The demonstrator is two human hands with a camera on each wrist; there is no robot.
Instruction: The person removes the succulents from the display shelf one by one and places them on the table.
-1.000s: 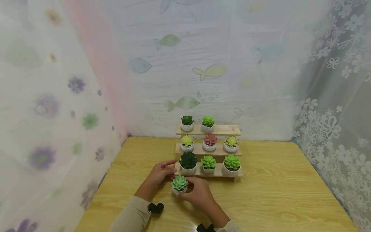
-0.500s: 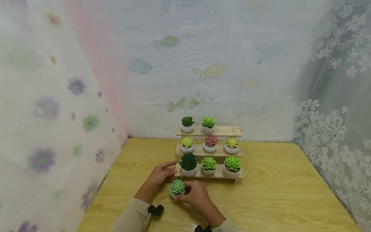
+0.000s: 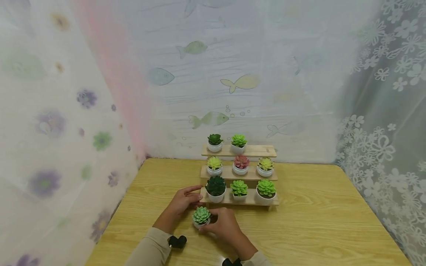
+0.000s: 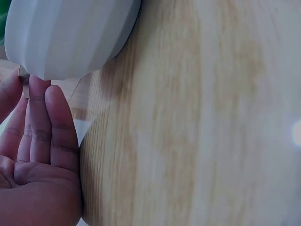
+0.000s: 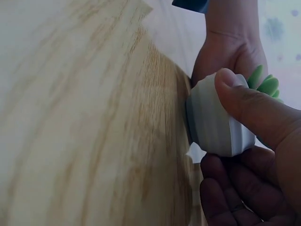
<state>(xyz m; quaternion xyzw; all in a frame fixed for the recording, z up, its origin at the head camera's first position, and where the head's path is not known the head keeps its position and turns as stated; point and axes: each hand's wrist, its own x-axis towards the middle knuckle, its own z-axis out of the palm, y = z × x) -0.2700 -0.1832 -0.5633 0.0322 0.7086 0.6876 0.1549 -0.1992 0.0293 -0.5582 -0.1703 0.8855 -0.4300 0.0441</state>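
Dark succulent (image 3: 216,186) just behind pale succulent (image 3: 201,215)

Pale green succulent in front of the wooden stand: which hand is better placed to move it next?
Likely the right hand: it grips the white pot of that succulent. The left hand grips the left end of the bottom shelf and would probably have to let go first.

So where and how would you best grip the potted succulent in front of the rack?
Probably by its white pot, from the right, as the right hand does: the rounded sides offer opposing surfaces to pinch, below the spreading pale green leaves.
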